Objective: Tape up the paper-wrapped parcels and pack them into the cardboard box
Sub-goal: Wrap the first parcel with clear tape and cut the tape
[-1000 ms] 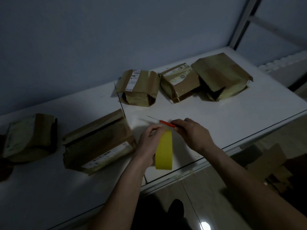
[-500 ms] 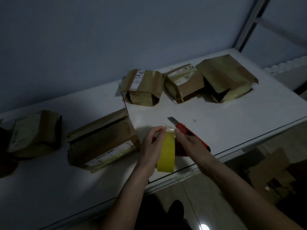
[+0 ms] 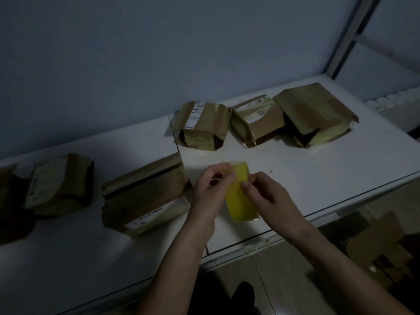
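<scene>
While both hands meet near the front edge of the white surface (image 3: pixel 318 178), the left hand (image 3: pixel 210 194) and right hand (image 3: pixel 270 196) each keep a curled grip on the yellow tape roll (image 3: pixel 241 198) — five paper-wrapped parcels (image 3: pixel 145 194) lie behind, toward the back edge.

A white table (image 3: pixel 318 178) stands against a grey wall (image 3: pixel 136 53).
</scene>
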